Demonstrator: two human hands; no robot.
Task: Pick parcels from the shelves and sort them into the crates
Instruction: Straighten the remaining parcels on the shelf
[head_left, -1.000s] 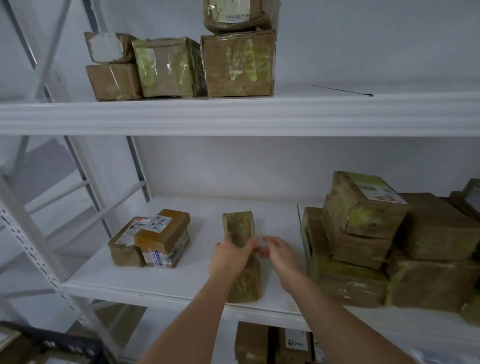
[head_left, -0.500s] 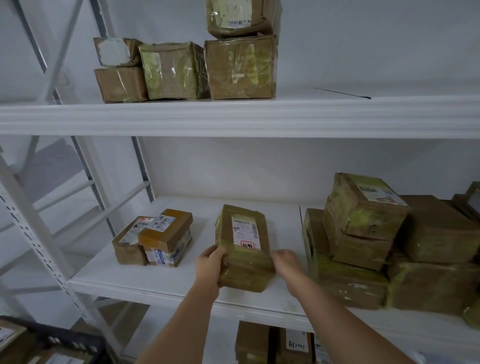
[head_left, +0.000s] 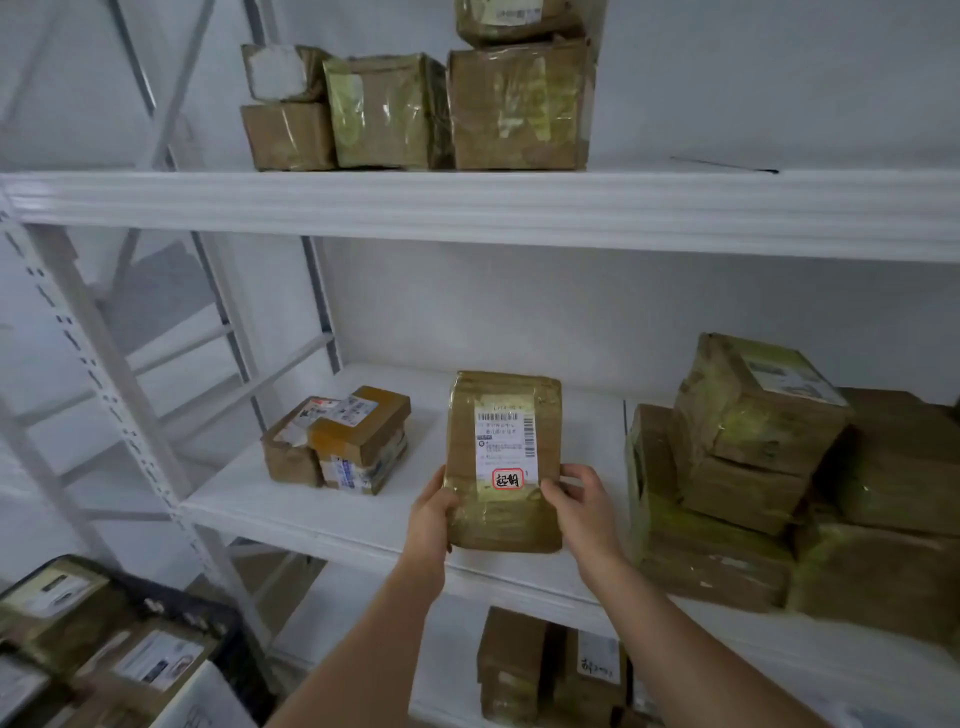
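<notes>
A brown taped parcel (head_left: 503, 457) with a white barcode label and a red-boxed stamp faces me, held upright in front of the middle shelf (head_left: 322, 514). My left hand (head_left: 434, 512) grips its lower left edge. My right hand (head_left: 582, 501) grips its lower right edge, thumb on the front face. A dark crate (head_left: 197, 618) at the bottom left holds several labelled parcels.
Small parcels (head_left: 343, 441) lie on the middle shelf to the left; a tall stack (head_left: 769, 467) fills its right side. The top shelf (head_left: 467, 208) carries several boxes (head_left: 415, 104). More parcels (head_left: 550, 670) sit on the shelf below. White uprights (head_left: 109, 364) stand at left.
The parcel has been turned from edge-on to label-forward and raised off the shelf toward me. Both hands shifted to its lower sides.
</notes>
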